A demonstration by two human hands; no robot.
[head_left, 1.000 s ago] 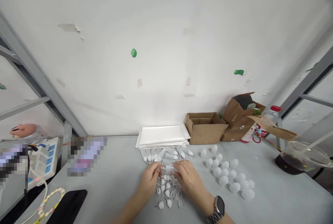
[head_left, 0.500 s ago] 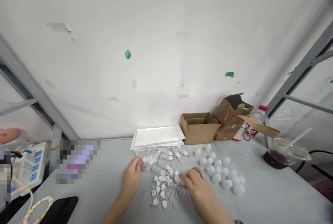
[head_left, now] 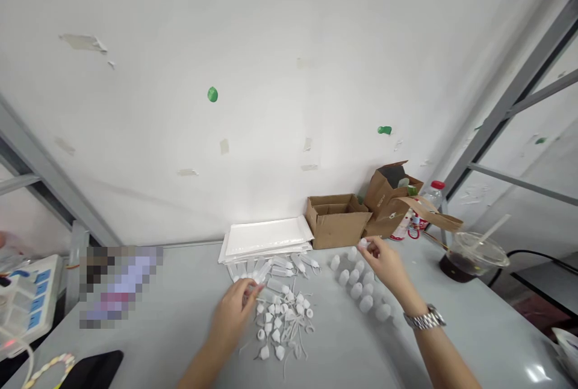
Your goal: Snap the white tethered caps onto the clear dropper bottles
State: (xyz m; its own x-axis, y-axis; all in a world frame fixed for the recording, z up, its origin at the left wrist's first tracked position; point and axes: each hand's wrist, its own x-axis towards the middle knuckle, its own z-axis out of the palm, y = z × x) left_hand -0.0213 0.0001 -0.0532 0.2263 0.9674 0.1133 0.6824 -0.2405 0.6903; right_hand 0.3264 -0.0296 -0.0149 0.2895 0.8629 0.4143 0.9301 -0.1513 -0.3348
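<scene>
My right hand (head_left: 383, 261), a metal watch on its wrist, is closed on a small frosted white bulb (head_left: 362, 244) at the back of the group. Several similar frosted bulbs (head_left: 356, 290) stand on the table in front of and below that hand. My left hand (head_left: 235, 303) has its thumb and fingers pinched together beside a clear plastic tube (head_left: 270, 296); what sits in the pinch is too small to make out. Just right of it lies a pile of white caps (head_left: 276, 323) with thin loops. Several clear tubes (head_left: 280, 270) lie behind the pile.
White padded envelopes (head_left: 266, 237) are stacked against the wall, next to an open cardboard box (head_left: 341, 226) and a brown paper bag (head_left: 388, 202). A cup of dark drink (head_left: 472, 259) with a straw stands at right. A phone (head_left: 93, 371) and a power strip (head_left: 40, 292) lie at left.
My right hand has moved from the cap pile to the back of the frosted bulbs. My left hand has shifted right and slightly down, close to the tubes. The whole view has turned slightly right.
</scene>
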